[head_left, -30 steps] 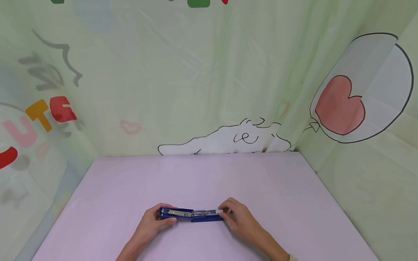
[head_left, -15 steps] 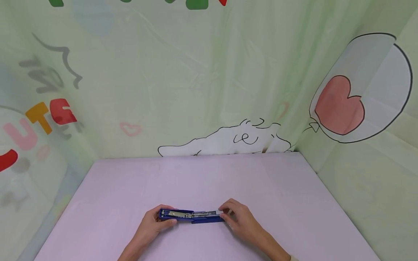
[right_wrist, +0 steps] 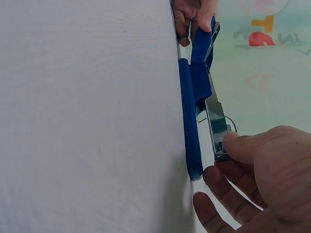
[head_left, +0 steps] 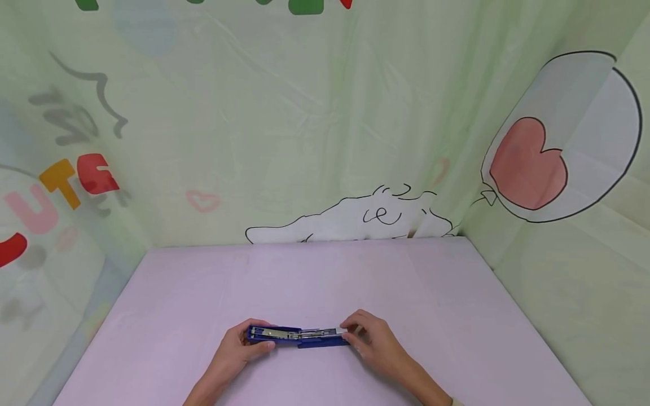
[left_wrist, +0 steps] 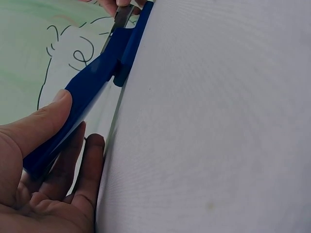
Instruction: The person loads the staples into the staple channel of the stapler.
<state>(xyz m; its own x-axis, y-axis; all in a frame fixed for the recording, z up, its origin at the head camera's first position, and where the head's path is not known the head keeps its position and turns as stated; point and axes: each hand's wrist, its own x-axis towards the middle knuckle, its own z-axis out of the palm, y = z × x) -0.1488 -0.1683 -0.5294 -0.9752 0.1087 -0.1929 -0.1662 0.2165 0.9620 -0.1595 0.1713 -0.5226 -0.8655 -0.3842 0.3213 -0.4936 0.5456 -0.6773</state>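
Note:
A blue stapler [head_left: 299,339] is spread open on the table, its lid swung back to the left and its metal inside facing up. My left hand [head_left: 235,351] grips the lid, with the thumb on the near side and the fingers on the far side and beneath. At the other end, my right hand [head_left: 378,345] pinches the tip of the metal staple magazine [right_wrist: 216,119] between thumb and fingers. In the right wrist view, that magazine stands a little apart from the blue base [right_wrist: 191,131]. Whether staples lie inside is too small to tell.
The table [head_left: 304,282] has a pale lilac cover. Light green printed curtains [head_left: 284,124] hang along its back and sides, with a balloon drawing [head_left: 563,141] on the right.
The head view has tilted very slightly since the earliest frame. Both hands keep their hold on the stapler, almost still.

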